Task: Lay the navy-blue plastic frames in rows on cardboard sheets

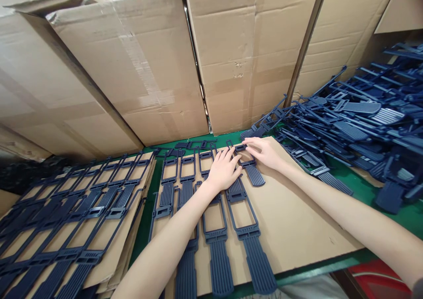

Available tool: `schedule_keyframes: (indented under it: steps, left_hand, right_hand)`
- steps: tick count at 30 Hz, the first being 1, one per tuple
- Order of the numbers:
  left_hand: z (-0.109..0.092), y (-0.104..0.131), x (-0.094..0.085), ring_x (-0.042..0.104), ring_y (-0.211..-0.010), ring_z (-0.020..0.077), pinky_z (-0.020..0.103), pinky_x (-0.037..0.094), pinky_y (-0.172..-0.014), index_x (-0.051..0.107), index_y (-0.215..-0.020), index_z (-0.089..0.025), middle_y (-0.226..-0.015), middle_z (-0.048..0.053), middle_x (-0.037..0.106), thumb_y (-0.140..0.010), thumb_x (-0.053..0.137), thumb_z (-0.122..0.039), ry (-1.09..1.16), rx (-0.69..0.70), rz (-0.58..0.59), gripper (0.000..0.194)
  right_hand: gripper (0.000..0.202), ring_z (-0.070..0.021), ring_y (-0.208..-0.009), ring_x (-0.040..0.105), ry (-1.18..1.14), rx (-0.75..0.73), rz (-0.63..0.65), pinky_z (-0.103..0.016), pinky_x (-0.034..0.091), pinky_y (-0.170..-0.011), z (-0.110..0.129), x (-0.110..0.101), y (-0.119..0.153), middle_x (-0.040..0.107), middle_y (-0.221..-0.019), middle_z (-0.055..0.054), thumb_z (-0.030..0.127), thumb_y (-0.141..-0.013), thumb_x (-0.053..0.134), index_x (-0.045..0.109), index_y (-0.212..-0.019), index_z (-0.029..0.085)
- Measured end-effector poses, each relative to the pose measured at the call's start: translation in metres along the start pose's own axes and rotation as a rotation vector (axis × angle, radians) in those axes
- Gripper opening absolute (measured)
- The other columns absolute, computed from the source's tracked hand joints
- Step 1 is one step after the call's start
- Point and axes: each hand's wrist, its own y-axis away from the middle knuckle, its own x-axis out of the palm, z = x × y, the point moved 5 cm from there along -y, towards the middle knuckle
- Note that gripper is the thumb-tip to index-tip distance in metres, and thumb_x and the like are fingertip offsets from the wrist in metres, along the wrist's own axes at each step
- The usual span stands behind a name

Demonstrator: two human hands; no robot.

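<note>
My left hand (224,170) lies over the dark blue plastic parts on a cardboard sheet (297,215), its fingers spread at the upper ends of the middle parts. To its right, my right hand (262,152) pinches the upper end of a blue plastic part (255,175), whose ribbed end points toward me. Several more blue frames with ribbed ends lie side by side in rows on the sheet, one of them a long part (259,261) near the front edge. My left forearm covers some of them.
A big heap of loose blue parts (357,118) is piled at the right on the green table (360,180). Stacked cardboard sheets with rows of parts (112,263) lie at the left. Tall cardboard boxes (257,56) stand along the back.
</note>
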Motion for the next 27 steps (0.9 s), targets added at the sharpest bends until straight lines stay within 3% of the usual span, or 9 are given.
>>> schedule_keyframes:
  steps: [3,6,10,13,15,19,23,27]
  left_hand:
    - [0.000,0.000,0.000,0.028,-0.139,0.0294,0.047,0.022,-0.114,0.052,-0.131,-0.019,-0.149,0.011,0.036,-0.094,0.043,-0.035,-0.009,-0.003,0.013,0.041]
    - [0.001,0.000,0.001,0.028,-0.140,0.0303,0.047,0.022,-0.114,0.052,-0.130,-0.017,-0.150,0.012,0.035,-0.094,0.044,-0.034,-0.008,-0.004,0.025,0.041]
    - [0.001,0.000,0.002,0.027,-0.140,0.0301,0.047,0.023,-0.114,0.053,-0.130,-0.018,-0.150,0.011,0.035,-0.094,0.043,-0.034,-0.002,-0.005,0.022,0.040]
    - [0.002,0.000,0.002,0.027,-0.140,0.0306,0.047,0.022,-0.115,0.053,-0.129,-0.017,-0.149,0.012,0.036,-0.094,0.044,-0.034,0.016,-0.004,0.018,0.041]
    - [0.002,0.000,0.002,0.027,-0.140,0.0303,0.047,0.022,-0.115,0.053,-0.129,-0.017,-0.149,0.012,0.036,-0.093,0.045,-0.034,0.029,-0.007,0.016,0.040]
    - [0.003,0.000,0.001,0.027,-0.140,0.0293,0.048,0.022,-0.115,0.054,-0.128,-0.018,-0.149,0.011,0.036,-0.093,0.044,-0.033,0.037,-0.008,0.003,0.039]
    - [0.002,0.000,0.001,0.027,-0.140,0.0296,0.048,0.021,-0.115,0.054,-0.129,-0.018,-0.149,0.012,0.036,-0.093,0.045,-0.033,0.038,-0.008,-0.005,0.039]
    - [0.002,0.001,0.000,0.026,-0.140,0.0304,0.049,0.021,-0.114,0.054,-0.129,-0.018,-0.149,0.012,0.036,-0.093,0.045,-0.032,0.048,-0.019,-0.005,0.039]
  right_hand:
    - [0.031,-0.0232,-0.094,0.067,-0.065,0.154,-0.197,-0.043,0.043,-0.096,-0.004,-0.015,0.000,0.068,-0.073,-0.002,0.032,-0.092,0.048,0.049,-0.121,0.021]
    - [0.024,-0.0231,-0.082,0.071,-0.070,0.217,-0.345,-0.047,0.035,-0.103,-0.011,-0.028,0.003,0.052,-0.047,0.009,0.025,-0.090,0.043,0.041,-0.113,0.021]
    - [0.021,-0.0242,-0.072,0.071,-0.153,0.326,-0.417,-0.049,0.039,-0.099,-0.026,-0.034,0.007,0.040,-0.041,0.015,0.016,-0.076,0.042,0.031,-0.092,0.025]
    - [0.019,-0.0260,-0.067,0.071,-0.251,0.440,-0.408,-0.041,0.052,-0.076,-0.037,-0.034,0.009,0.035,-0.038,0.014,0.020,-0.072,0.041,0.026,-0.082,0.026]
    - [0.019,-0.0274,-0.062,0.070,-0.275,0.501,-0.399,-0.037,0.053,-0.059,-0.042,-0.033,0.011,0.030,-0.037,0.012,0.022,-0.071,0.042,0.024,-0.076,0.027]
    - [0.026,-0.0275,-0.055,0.067,-0.266,0.508,-0.402,-0.035,0.051,-0.052,-0.045,-0.034,0.014,0.022,-0.035,0.011,0.023,-0.069,0.045,0.019,-0.067,0.027]
    - [0.019,-0.0246,-0.059,0.068,-0.237,0.462,-0.423,-0.033,0.053,-0.059,-0.039,-0.037,0.009,0.042,-0.040,0.009,0.026,-0.074,0.048,0.029,-0.072,0.026]
    - [0.016,-0.0189,-0.071,0.069,-0.065,0.475,-0.397,-0.030,0.052,-0.071,-0.040,-0.050,-0.016,0.067,-0.067,0.001,0.037,-0.082,0.054,0.048,-0.088,0.023]
